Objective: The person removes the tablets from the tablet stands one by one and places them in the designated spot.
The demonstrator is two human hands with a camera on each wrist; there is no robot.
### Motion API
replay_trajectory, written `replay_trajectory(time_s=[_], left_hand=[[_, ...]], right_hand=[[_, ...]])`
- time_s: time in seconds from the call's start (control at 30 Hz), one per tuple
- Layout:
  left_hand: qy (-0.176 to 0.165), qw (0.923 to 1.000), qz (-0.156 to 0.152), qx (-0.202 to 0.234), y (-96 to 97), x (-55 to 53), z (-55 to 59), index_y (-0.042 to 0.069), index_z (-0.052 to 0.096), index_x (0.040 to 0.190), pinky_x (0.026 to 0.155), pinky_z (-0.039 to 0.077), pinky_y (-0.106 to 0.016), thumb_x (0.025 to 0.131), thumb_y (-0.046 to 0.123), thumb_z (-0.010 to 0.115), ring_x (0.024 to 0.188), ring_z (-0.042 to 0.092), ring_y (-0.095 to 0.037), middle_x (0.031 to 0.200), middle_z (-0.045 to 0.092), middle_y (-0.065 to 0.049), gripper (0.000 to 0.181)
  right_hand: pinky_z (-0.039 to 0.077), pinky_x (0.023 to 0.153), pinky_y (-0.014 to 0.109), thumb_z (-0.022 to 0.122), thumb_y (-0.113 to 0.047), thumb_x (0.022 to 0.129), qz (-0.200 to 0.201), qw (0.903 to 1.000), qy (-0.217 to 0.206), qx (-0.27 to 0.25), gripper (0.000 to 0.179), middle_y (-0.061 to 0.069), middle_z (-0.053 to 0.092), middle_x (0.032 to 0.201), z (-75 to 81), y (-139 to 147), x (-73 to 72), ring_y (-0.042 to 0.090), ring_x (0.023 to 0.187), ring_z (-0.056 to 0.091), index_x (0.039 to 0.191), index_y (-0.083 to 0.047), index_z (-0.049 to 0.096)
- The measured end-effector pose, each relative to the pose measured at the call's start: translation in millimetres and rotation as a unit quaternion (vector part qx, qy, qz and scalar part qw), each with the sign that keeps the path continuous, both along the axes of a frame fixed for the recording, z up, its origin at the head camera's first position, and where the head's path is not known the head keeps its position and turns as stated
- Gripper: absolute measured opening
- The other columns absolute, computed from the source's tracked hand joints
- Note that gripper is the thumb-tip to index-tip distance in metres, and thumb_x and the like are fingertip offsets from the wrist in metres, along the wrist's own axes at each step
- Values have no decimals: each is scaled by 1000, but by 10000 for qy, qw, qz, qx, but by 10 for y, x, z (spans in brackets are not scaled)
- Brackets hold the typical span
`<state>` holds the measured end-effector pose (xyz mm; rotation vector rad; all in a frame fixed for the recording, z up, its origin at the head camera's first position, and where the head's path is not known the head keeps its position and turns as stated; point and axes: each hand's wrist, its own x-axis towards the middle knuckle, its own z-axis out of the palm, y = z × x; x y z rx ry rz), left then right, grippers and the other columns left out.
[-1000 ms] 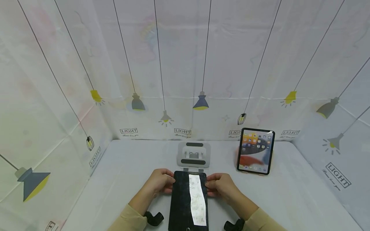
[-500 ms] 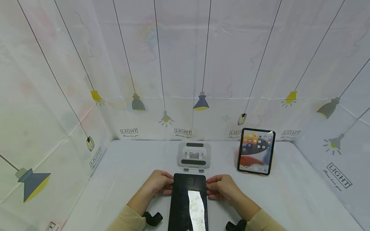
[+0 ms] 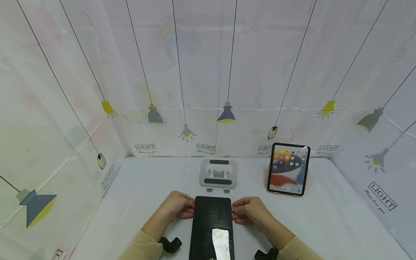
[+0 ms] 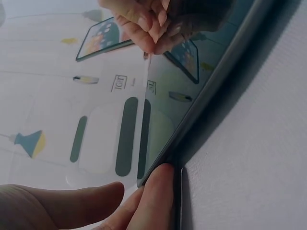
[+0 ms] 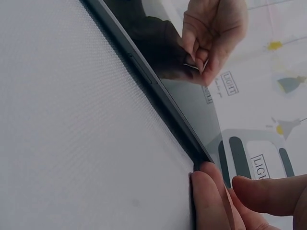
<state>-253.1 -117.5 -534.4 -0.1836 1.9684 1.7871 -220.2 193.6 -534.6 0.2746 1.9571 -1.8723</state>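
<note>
A black tablet (image 3: 211,213) lies near the front of the table, with a bright white reflection (image 3: 221,242) on its glossy screen. My left hand (image 3: 178,206) holds its far left corner, and my right hand (image 3: 250,208) its far right one. In the left wrist view the fingers (image 4: 160,191) meet the corner, while the thumb (image 4: 98,199) stands off it. The right wrist view shows the right fingers (image 5: 211,191) likewise at the edge. A dark shadowed gap runs under the tablet's long sides. Just beyond it lies a grey folding stand (image 3: 218,175) with two dark pads.
A second tablet (image 3: 288,169), lit with app icons, stands upright at the back right. White cloth (image 3: 152,173) covers the table, and a sheet printed with lamps (image 3: 208,72) hangs behind. Black devices (image 3: 171,245) sit at the wrists.
The tablet's far edge has come slightly toward me, away from the stand, both hands staying at its corners. The white reflection has slid down the screen and shortened.
</note>
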Motion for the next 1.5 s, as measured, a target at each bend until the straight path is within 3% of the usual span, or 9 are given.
replay_trajectory(time_s=[0.23,0.5,0.77,1.0,1.5], left_hand=[[-65,9999,-83,59,-48,9,38,-13,71,121,70,69,-34,100,-2,62,74,77,-16,97,79,-17,25],[-172,9988,-380,262,-150,-3,56,-12,66,131,78,70,-41,102,1,61,89,82,-23,109,81,-19,32],[-33,9982,-573,177,-186,-20,114,-10,66,134,77,70,-40,101,6,68,94,82,-26,118,80,-22,37],[235,9960,-851,162,-136,-14,193,-9,63,140,78,70,-40,102,10,69,97,82,-25,128,76,-25,43],[175,9885,-1360,630,143,-14,205,-6,62,142,84,69,-43,102,14,70,102,81,-26,130,75,-24,45]], right_hand=[[69,73,38,71,1,97,50,10000,-56,-65,36,14,82,102,13,30,13,20,81,81,130,12,63],[69,78,38,71,-5,100,468,9983,-229,-244,44,13,82,112,33,135,-10,20,87,81,139,11,60],[69,81,40,69,-5,100,655,9968,-261,-365,50,16,79,123,74,204,4,21,94,81,145,10,55],[69,83,44,69,-6,99,592,9975,-200,-333,52,19,76,131,101,250,42,25,97,81,147,8,54],[69,85,45,70,-8,99,420,9985,-63,-338,55,18,77,130,190,518,126,27,101,81,149,7,53]])
